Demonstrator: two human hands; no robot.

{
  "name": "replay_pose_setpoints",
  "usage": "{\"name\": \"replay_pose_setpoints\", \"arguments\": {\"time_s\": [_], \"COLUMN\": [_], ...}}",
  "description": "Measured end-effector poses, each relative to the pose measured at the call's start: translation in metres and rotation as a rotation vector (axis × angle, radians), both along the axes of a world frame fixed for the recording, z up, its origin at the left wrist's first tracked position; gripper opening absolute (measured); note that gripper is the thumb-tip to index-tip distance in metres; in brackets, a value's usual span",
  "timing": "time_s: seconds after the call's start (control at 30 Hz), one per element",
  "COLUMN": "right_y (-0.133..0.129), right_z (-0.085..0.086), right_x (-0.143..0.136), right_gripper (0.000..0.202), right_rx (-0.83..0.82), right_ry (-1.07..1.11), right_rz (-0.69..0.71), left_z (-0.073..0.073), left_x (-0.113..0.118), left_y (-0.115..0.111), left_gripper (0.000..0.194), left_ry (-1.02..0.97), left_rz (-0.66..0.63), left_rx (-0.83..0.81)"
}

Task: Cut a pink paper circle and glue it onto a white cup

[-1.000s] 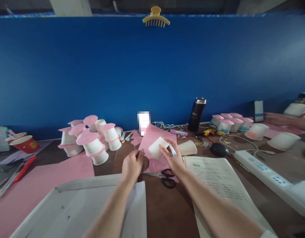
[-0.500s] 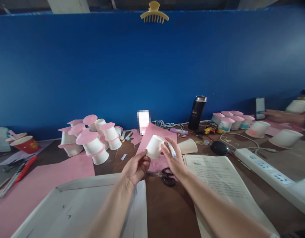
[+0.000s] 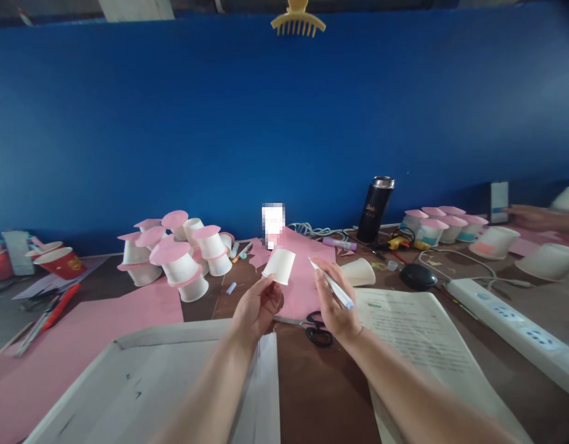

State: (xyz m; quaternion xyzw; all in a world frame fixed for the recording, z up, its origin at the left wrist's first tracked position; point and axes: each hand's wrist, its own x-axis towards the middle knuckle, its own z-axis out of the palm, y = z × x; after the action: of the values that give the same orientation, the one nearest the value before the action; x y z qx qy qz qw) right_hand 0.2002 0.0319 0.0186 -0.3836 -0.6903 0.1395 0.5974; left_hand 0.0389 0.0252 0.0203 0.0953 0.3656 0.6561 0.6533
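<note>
Between thumb and fingers my left hand [image 3: 257, 306] holds a white paper cup [image 3: 279, 266], tilted, its wall facing me without any mark that I can make out. My right hand [image 3: 336, 302] grips a white marker pen [image 3: 334, 285] with a pale blue end; its tip points up and left, a short gap away from the cup. Pink paper [image 3: 305, 283] lies beneath both hands. Black-handled scissors [image 3: 317, 328] rest on the table just below, between my wrists. Another white cup [image 3: 359, 272] lies on its side beyond my right hand.
White cups topped with pink discs [image 3: 171, 251] stand stacked at left. A black flask [image 3: 375, 209], a computer mouse [image 3: 418, 276] and a power strip [image 3: 510, 327] are on the right. A printed sheet [image 3: 404, 333] lies by my right arm. Another person's hand [image 3: 529, 216] reaches in at far right.
My right hand has drawn away from the cup to the right, and the pen now sits in a writing grip. The cup has tilted in my left hand. The view has shifted slightly left.
</note>
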Motion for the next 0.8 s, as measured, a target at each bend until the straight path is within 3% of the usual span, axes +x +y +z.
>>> {"name": "replay_pose_setpoints", "arguments": {"time_s": [0.17,0.37,0.6,0.8], "right_y": [-0.004,-0.007,-0.004,-0.003], "right_z": [0.001,0.005,0.003,0.0], "right_x": [-0.001,-0.002,-0.002,-0.001], "right_gripper": [0.023,0.024,0.028,0.028], "right_rx": [-0.033,-0.001,0.08,0.042], "right_ry": [0.018,0.002,-0.006,0.037], "right_rz": [0.057,0.145,0.169,0.206], "left_z": [-0.007,-0.012,-0.014,-0.022], "left_x": [0.01,0.015,0.017,0.022], "left_y": [-0.002,-0.002,-0.005,-0.008], "left_gripper": [0.002,0.014,0.025,0.032], "left_ry": [0.062,0.148,0.412,0.577], "left_rz": [-0.048,-0.052,-0.097,-0.221], "left_rx": [0.083,0.164,0.274,0.292]}}
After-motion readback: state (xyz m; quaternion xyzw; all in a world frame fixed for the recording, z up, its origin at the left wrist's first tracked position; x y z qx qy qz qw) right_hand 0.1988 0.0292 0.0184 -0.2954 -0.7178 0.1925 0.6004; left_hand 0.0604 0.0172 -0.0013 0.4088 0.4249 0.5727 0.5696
